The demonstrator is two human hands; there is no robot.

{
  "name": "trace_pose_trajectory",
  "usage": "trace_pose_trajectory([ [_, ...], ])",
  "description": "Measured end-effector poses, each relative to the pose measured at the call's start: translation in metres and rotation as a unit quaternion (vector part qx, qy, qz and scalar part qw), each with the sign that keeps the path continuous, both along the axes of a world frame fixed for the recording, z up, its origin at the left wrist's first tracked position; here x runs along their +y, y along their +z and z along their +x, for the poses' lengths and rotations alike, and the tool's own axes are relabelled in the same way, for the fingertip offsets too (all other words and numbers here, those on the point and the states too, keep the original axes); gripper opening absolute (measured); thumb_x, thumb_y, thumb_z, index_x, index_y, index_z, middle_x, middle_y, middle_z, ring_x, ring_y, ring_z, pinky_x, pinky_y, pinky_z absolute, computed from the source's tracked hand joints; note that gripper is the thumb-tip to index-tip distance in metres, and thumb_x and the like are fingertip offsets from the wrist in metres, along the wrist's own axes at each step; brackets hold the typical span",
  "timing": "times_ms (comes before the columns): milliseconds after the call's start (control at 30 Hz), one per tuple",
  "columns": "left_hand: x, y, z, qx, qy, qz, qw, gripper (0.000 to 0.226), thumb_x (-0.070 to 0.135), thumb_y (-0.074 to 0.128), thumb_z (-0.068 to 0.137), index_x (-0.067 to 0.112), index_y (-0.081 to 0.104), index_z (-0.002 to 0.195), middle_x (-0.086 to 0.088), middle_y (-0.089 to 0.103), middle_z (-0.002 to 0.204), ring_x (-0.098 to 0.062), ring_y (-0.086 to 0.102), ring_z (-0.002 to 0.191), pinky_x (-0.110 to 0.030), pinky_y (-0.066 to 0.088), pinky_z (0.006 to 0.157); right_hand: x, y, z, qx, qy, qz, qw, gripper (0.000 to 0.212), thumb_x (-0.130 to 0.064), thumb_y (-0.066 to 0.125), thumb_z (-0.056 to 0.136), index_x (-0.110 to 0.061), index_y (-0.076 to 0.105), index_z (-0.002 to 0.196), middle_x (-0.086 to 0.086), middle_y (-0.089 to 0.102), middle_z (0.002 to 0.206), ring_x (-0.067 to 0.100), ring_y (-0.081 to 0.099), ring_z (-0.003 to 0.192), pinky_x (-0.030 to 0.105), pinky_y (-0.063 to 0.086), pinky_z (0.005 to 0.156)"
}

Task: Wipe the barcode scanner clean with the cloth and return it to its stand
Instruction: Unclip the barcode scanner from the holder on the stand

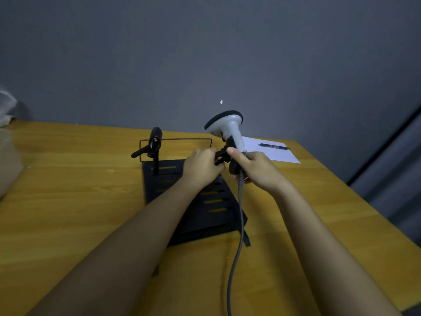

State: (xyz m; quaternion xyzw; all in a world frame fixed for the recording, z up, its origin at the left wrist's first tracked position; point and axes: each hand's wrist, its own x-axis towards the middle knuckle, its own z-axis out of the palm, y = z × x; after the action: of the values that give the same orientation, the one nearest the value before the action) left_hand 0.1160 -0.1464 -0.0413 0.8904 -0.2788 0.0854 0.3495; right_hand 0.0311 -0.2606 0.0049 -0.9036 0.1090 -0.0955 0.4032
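Observation:
The barcode scanner (230,127) is white with a black-rimmed head and stands upright above the table's middle. My right hand (256,168) is closed around its handle. A grey cable (239,226) runs from the handle down to the frame's bottom edge. My left hand (201,166) pinches a black bracket-like piece (220,156) right against the scanner's handle. I cannot tell whether this piece belongs to the stand. A slotted black metal base (205,215) lies under both hands. At its far left corner rises a thin post with a black holder (155,142). No cloth is visible.
A white sheet of paper (280,155) with a dark pen (273,146) lies at the back right of the wooden table (68,190). Crumpled clear plastic (6,115) sits at the far left edge. A grey wall stands behind, and the table's right edge runs diagonally.

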Motion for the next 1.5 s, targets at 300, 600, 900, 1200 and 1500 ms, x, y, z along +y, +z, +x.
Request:
trace_pose_trajectory([
  [300,-0.007,-0.015,0.013,0.002,-0.050,0.010,0.999,0.023,0.029,0.051,0.093,0.012,0.040,0.082,-0.006,0.047,0.081,-0.021,0.043,0.074,-0.034,0.033,0.061,0.000,-0.006,0.004,-0.032,-0.044,-0.089,0.995,0.049,-0.043,0.052,0.092,-0.007,0.053,0.061,0.004,0.052,0.054,0.022,0.050,0.055,0.034,0.039,0.055],
  [600,-0.006,-0.016,0.010,-0.023,-0.049,0.020,0.998,0.019,0.026,0.051,0.093,0.007,0.048,0.093,-0.006,0.048,0.086,-0.020,0.044,0.079,-0.032,0.034,0.063,0.003,-0.004,-0.001,-0.106,-0.107,-0.082,0.985,0.048,-0.047,0.050,0.092,-0.006,0.054,0.066,0.011,0.058,0.061,0.030,0.057,0.062,0.039,0.044,0.056],
  [900,-0.003,0.006,0.004,-0.074,-0.009,0.101,0.992,0.026,0.033,0.060,0.087,0.010,0.050,0.094,-0.009,0.056,0.094,-0.028,0.056,0.092,-0.036,0.045,0.067,0.007,0.014,-0.031,-0.182,-0.105,-0.026,0.977,0.044,-0.047,0.049,0.093,-0.011,0.055,0.069,0.013,0.061,0.063,0.028,0.059,0.061,0.042,0.048,0.058],
  [1200,0.086,0.044,-0.065,-0.004,-0.008,-0.098,0.995,0.043,0.033,0.042,0.098,0.012,0.045,0.135,-0.007,0.055,0.129,-0.020,0.051,0.117,-0.031,0.040,0.095,0.062,0.015,-0.071,-0.176,0.023,0.122,0.976,0.043,-0.038,0.048,0.097,-0.008,0.054,0.066,-0.002,0.046,0.045,0.008,0.043,0.043,0.023,0.034,0.048],
  [1500,0.213,0.055,-0.151,0.094,0.055,-0.287,0.952,0.038,0.022,0.045,0.097,0.021,0.049,0.136,-0.001,0.061,0.106,-0.015,0.058,0.099,-0.036,0.048,0.097,0.157,-0.013,-0.096,-0.133,0.185,0.162,0.960,0.064,-0.051,0.043,0.092,0.011,0.053,0.090,-0.003,0.047,0.044,0.015,0.044,0.046,0.032,0.036,0.056],
])
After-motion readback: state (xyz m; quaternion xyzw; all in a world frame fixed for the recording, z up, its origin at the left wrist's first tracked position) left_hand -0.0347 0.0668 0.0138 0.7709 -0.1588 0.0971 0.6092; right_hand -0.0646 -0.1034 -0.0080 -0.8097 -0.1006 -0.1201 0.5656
